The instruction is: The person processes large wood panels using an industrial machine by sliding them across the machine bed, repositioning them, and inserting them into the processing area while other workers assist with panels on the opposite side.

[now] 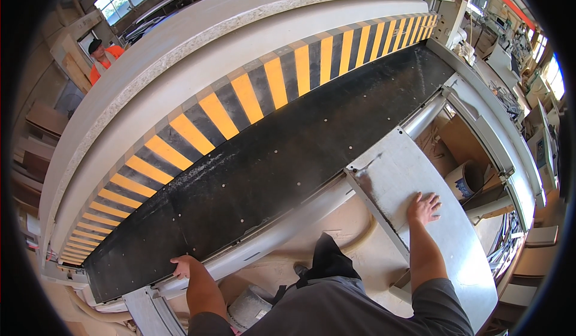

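Left hand [182,266] gripped rail [282,231] beside black belt [270,156], right hand [423,207] lay flat, fingers spread, on grey plate [408,174]

Head view looks steeply down — close over the black machine bed [270,168].

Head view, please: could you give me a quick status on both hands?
Left hand gripping the black deck's near edge. Right hand flat, open on the grey side panel. Nothing between them but the rail.
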`<state>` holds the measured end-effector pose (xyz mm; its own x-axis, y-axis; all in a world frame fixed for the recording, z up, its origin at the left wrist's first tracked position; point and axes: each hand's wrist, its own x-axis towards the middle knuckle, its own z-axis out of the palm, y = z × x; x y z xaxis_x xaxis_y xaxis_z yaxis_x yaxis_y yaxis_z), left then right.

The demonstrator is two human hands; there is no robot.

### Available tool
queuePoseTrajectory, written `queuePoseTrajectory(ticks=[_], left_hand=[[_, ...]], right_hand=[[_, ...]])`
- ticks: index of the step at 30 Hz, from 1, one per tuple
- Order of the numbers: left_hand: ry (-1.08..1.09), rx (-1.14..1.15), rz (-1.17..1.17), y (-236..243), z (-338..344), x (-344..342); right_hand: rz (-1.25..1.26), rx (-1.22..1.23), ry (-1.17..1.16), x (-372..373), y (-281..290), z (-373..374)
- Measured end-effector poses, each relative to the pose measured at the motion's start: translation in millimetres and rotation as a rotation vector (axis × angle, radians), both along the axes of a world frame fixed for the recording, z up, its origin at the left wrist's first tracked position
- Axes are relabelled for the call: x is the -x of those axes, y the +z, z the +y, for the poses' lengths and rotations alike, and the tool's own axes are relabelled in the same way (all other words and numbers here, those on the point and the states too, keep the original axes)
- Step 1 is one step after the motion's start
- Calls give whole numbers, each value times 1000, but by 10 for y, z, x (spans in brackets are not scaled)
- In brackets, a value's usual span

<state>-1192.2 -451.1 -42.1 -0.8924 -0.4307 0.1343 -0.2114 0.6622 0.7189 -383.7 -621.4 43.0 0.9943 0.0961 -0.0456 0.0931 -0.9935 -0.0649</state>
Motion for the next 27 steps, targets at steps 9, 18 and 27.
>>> queuePoseTrajectory(ticks=[9, 18, 27], left_hand=[[24, -38, 67, -37, -5, 138], [36, 5, 46, -116, 105, 45], [107, 155, 210, -195, -40, 163]], right_hand=[[2, -34, 15, 30, 27, 11], [17, -64, 12, -22, 125, -63], [-52, -58, 41, -149, -353, -62]])
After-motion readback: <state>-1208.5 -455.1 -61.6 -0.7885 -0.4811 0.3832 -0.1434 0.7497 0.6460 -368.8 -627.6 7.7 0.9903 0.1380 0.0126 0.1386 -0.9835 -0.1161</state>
